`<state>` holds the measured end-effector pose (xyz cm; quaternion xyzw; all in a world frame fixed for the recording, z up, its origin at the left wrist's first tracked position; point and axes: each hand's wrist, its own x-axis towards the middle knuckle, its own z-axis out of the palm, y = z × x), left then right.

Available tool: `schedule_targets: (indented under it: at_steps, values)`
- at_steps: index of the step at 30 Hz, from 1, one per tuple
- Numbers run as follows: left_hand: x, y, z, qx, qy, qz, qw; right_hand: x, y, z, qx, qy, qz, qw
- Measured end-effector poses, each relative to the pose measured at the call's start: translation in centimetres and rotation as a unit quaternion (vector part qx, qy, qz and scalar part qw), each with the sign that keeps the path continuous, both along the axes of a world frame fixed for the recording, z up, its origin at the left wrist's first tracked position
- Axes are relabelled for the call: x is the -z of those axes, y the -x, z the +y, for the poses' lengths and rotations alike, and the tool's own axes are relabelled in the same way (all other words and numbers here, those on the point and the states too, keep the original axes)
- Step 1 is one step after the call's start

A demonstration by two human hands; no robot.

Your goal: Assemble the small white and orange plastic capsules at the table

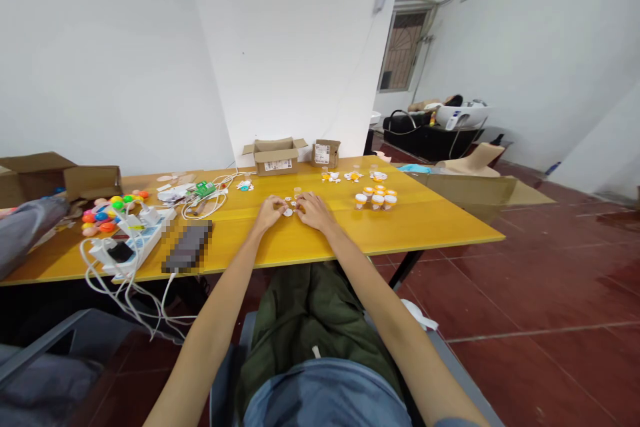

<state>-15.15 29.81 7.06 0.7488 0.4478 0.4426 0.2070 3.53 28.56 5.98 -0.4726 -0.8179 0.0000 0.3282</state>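
My left hand point(271, 212) rests on the yellow table point(240, 233), its fingers curled and pressed together. Facing it, my right hand point(314, 211) also has bent fingers, closed near the thumb. In the small gap between them lies a white disc point(289, 212), with dark-marked small discs point(287, 199) just beyond. Whatever the fingertips hold is too small to make out. A clear little cup point(297, 190) stands behind the discs. To the right of my right hand are several small white jars with orange rims point(377, 200), some of them stacked.
Orange and white pieces point(354, 177) lie at the back right. An open cardboard box point(277, 157) and a smaller box point(326, 153) stand against the wall. Left are a power strip point(145, 243) with trailing cables, a phone point(187, 247) and colourful plastic balls point(107, 215).
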Motion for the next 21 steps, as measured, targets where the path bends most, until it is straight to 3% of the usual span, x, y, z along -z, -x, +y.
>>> schedule_targets:
  at_steps: [21]
  values:
    - [0.06, -0.08, -0.06, 0.023, 0.018, 0.007, 1.0, -0.06, -0.08, 0.37, -0.047, -0.014, 0.003, 0.999]
